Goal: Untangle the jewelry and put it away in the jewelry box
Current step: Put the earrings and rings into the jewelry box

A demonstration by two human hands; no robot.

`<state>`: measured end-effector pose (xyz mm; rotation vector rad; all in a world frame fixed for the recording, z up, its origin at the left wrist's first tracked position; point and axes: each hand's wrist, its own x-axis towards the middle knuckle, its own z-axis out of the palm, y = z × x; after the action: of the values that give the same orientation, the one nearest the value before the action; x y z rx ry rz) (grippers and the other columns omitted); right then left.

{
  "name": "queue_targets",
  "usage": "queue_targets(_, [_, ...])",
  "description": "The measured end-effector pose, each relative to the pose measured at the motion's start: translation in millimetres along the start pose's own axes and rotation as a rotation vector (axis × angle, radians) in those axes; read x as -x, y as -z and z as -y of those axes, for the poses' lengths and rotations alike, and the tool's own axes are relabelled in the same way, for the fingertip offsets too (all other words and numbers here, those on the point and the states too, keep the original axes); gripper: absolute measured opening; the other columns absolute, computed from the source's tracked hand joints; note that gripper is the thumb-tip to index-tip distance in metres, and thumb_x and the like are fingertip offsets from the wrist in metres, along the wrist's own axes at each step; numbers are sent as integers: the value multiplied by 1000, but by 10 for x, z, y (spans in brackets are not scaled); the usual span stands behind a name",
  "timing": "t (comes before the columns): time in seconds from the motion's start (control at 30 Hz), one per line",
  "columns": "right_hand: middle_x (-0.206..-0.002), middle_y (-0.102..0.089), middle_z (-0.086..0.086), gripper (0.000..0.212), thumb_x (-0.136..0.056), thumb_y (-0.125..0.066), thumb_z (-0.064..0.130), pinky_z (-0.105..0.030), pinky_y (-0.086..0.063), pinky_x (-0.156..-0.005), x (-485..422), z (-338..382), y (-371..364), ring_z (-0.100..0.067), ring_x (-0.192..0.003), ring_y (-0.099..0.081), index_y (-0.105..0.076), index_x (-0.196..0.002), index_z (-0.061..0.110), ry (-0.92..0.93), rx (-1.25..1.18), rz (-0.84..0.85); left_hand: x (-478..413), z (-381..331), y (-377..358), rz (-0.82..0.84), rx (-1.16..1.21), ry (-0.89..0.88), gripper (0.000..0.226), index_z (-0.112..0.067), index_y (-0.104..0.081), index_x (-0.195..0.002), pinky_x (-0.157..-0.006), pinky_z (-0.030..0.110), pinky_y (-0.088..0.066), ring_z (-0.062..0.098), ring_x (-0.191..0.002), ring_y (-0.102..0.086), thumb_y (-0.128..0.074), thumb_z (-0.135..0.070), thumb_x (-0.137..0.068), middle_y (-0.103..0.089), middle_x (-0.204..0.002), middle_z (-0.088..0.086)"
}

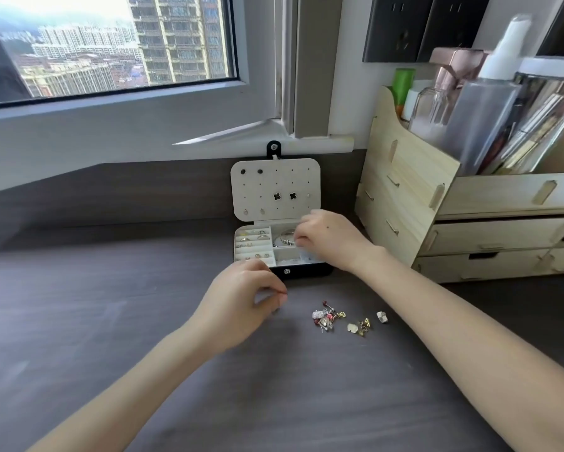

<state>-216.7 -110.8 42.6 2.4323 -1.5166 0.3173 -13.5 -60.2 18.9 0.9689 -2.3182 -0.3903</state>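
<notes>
Right grip (pixel 326 238) over jewelry box (pixel 303 271)

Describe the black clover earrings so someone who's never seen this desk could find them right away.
Find the open jewelry box on the dark desk below the window. Its raised lid is a pale board full of small holes. Near the lid's middle sit two black clover earrings side by side, the only four-petal shapes; the other studs are plain dots or ovals.
</notes>
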Motion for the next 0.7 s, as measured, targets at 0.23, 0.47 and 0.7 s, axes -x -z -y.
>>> queue_targets(0.23, [-95, -68, 0, 16, -90, -58, 13, -24, -44, -79, 598, 78, 291, -11, -87, -57, -73, -98, 10, -267, -457, -70, 28, -27, -192, -107, -127, -94, 21, -20, -70, -78, -69, 31, -46, 24, -77, -55, -56, -36, -78, -62, -84, -2])
queue_targets(0.47, [-103, -63, 1, 26, -95, -49, 23, -32, -47, -84, 642, 126, 54, -16, -95, -59, -61, -115, 12, -653, -560, -190, -306, 440, 78, -474, 204, 584, 21, -10, -56, -107, -87, 33, -41, 21, -101, -55, -51, -26, -94, -58, -104, 2])
queue_targets(0.7, [-100, -68, -10, 32, -93, -49, 29, -37, -50, -81, 446, 18, -126, -27, -95, -61, -66, -102, 4, -782, -401, -54, -879, 729, 10, -410, 513, 621, 44, -7, -45, -135, -102, 28, -38, 16, -122, -49, -48, -27, -97, -52, -134, 4])
